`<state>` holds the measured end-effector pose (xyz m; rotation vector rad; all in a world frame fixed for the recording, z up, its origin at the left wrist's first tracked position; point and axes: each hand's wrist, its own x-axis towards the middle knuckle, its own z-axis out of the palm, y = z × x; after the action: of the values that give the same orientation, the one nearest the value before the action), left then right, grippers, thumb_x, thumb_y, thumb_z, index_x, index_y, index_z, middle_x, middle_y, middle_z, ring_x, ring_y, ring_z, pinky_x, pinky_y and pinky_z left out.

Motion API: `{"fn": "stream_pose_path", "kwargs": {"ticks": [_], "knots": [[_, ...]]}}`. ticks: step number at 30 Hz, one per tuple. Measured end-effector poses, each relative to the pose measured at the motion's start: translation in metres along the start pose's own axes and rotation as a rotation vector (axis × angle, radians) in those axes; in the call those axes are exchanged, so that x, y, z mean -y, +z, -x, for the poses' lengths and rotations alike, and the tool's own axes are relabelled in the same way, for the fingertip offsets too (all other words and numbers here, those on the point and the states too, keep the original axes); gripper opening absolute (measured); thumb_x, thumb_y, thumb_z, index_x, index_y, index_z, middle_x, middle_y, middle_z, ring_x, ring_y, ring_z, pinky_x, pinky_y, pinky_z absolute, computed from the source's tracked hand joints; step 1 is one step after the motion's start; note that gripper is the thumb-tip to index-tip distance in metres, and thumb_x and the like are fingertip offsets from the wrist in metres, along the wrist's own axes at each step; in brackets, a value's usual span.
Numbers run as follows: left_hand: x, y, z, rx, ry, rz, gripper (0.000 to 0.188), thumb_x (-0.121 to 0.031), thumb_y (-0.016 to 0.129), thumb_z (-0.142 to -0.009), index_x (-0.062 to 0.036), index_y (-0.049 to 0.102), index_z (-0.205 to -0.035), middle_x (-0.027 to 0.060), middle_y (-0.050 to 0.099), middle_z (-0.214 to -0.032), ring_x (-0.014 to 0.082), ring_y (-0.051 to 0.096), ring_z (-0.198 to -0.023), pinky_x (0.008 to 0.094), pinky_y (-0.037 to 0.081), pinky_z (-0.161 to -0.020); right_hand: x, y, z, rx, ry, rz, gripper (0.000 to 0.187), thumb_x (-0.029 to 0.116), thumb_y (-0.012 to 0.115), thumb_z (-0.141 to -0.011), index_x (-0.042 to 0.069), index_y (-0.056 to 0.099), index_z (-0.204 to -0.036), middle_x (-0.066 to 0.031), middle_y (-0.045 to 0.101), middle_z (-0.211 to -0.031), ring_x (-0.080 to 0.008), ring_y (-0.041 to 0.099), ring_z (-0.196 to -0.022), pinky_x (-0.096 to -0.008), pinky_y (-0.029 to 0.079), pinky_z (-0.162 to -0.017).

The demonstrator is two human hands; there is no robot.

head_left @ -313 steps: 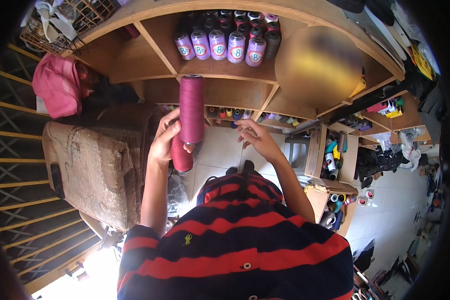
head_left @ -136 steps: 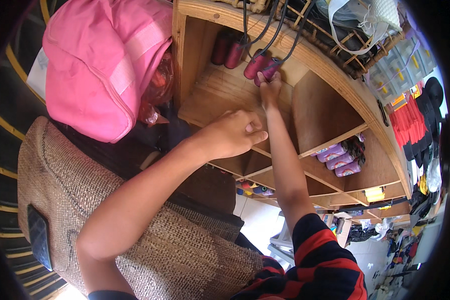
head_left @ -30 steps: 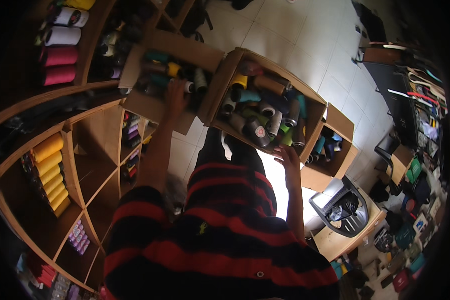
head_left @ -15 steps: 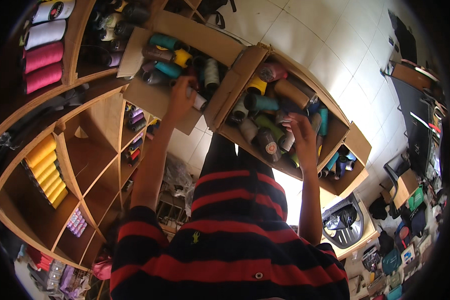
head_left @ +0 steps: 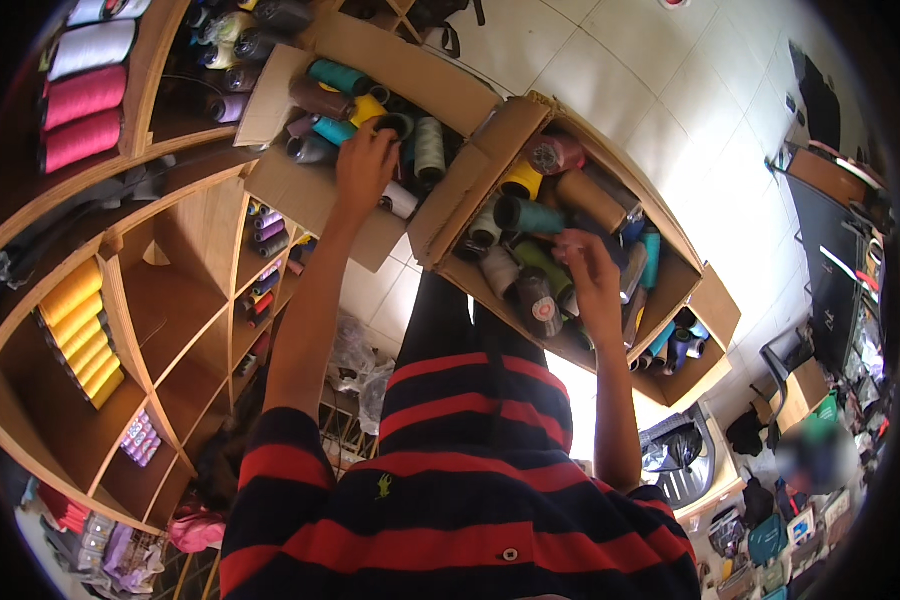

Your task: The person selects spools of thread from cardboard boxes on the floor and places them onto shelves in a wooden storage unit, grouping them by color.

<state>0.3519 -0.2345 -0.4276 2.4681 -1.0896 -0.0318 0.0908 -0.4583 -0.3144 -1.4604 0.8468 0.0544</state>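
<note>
My left hand (head_left: 365,170) reaches into the left cardboard box (head_left: 300,185), its fingers closed at a dark green thread spool (head_left: 396,124) whose round end tips upward. Beside it stand a pale grey-green spool (head_left: 429,150) and a whitish spool (head_left: 400,199). In the right cardboard box (head_left: 475,165), my right hand (head_left: 595,280) has its fingers curled together near a teal spool (head_left: 530,215). Whatever its fingertips hold is hidden. Below them lie a green spool (head_left: 540,258) and a dark brown spool (head_left: 538,303).
Wooden shelves (head_left: 195,340) curve along the left, with yellow spools (head_left: 80,335) and pink spools (head_left: 83,108) in them. A smaller box of spools (head_left: 680,335) adjoins the right box. A dark chair (head_left: 680,460) stands at lower right on the tiled floor.
My left hand has moved up and slightly right, from the whitish spool to the dark green one. My right hand has shifted slightly down, and its fingers have drawn together.
</note>
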Motion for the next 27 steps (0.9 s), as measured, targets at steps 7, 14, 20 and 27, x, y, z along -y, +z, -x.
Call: {"fn": "stream_pose_path", "kwargs": {"ticks": [7, 14, 20, 27], "knots": [[0.008, -0.038, 0.028, -0.133, -0.458, 0.307, 0.019, -0.018, 0.057, -0.092, -0.0007, 0.055, -0.098, 0.0203, 0.058, -0.093, 0.0348, 0.055, -0.086, 0.0424, 0.042, -0.078, -0.006, 0.001, -0.004, -0.031, -0.033, -0.03, 0.02, 0.011, 0.052, -0.095, 0.0, 0.056, -0.111, -0.0088, 0.064, -0.101, -0.0145, 0.061, -0.093, -0.0277, 0.046, -0.084], [0.034, -0.022, 0.041, 0.025, -0.533, 0.091, 0.025, -0.018, 0.062, -0.084, -0.0023, 0.057, -0.104, 0.0177, 0.059, -0.097, 0.036, 0.055, -0.093, 0.0438, 0.042, -0.083, 0.006, -0.001, -0.026, -0.168, -0.096, 0.176, 0.023, 0.015, 0.056, -0.093, 0.004, 0.058, -0.113, -0.0101, 0.063, -0.105, -0.021, 0.059, -0.099, -0.0308, 0.046, -0.083], [-0.045, -0.036, 0.011, -0.138, -0.385, 0.151, 0.029, -0.01, 0.064, -0.08, -0.0037, 0.058, -0.108, 0.0148, 0.056, -0.098, 0.0353, 0.052, -0.095, 0.044, 0.041, -0.083, -0.016, -0.018, -0.046, -0.429, -0.311, 1.086, 0.045, 0.037, 0.069, -0.078, 0.009, 0.06, -0.112, -0.0116, 0.055, -0.107, -0.0312, 0.049, -0.105, -0.0467, 0.04, -0.077], [-0.165, -0.036, -0.044, 0.082, 0.096, 0.33, 0.046, -0.019, 0.07, -0.079, -0.0051, 0.054, -0.119, 0.0146, 0.051, -0.118, 0.0339, 0.048, -0.104, 0.0432, 0.04, -0.09, -0.04, -0.038, -0.048, -0.357, -0.014, 0.963, 0.062, 0.05, 0.065, -0.078, 0.001, 0.054, -0.115, -0.0168, 0.055, -0.108, -0.036, 0.052, -0.103, -0.0493, 0.043, -0.083]]}}
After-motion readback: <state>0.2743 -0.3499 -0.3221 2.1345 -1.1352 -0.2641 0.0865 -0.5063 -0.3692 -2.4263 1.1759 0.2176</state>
